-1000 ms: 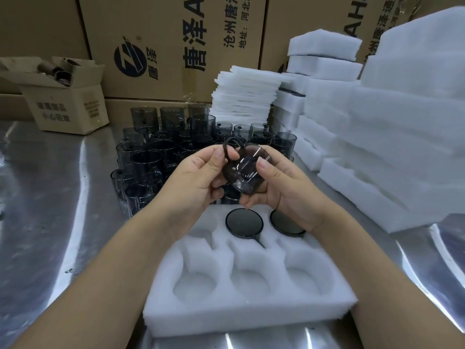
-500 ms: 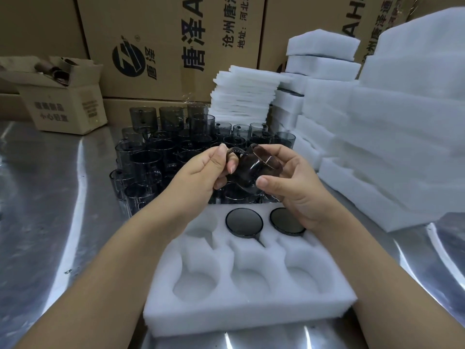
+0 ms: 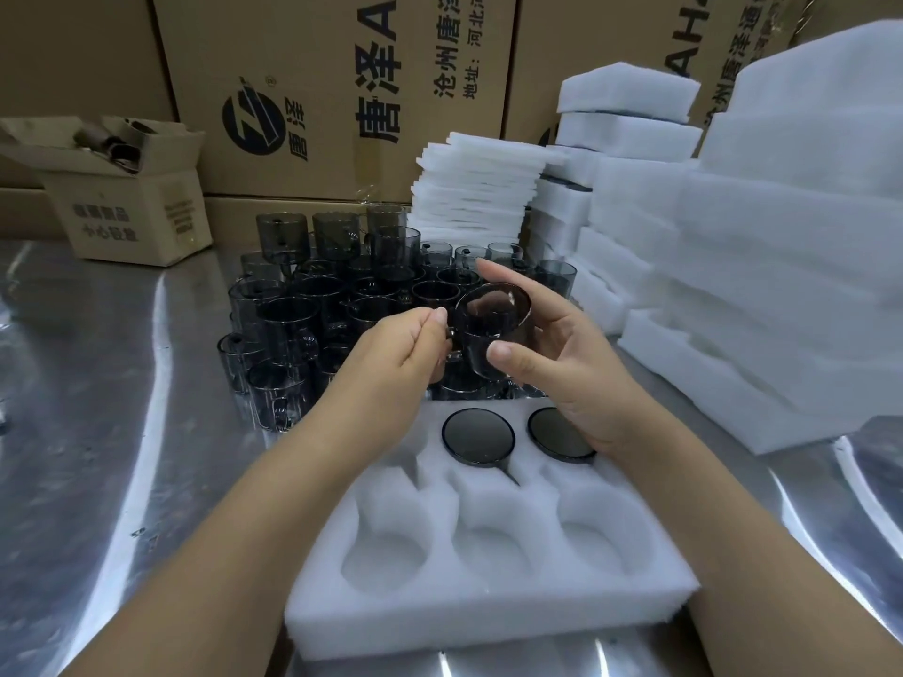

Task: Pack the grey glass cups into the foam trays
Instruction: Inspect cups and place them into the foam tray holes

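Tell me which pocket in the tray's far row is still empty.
The far-left pocket: it is bare white foam, while the middle cup and right cup fill the other two.

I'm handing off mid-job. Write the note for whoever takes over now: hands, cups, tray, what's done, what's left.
Hands: left hand pinches the handle of the held cup; right hand grips its body, fingers behind, thumb in front.
Things: foam tray sits nearest on the metal table; loose cups cluster behind it.
Done: two packed cups sit in the far middle and far right slots.
Left: seat the held cup, probably in the far left slot; then fill the three near slots.
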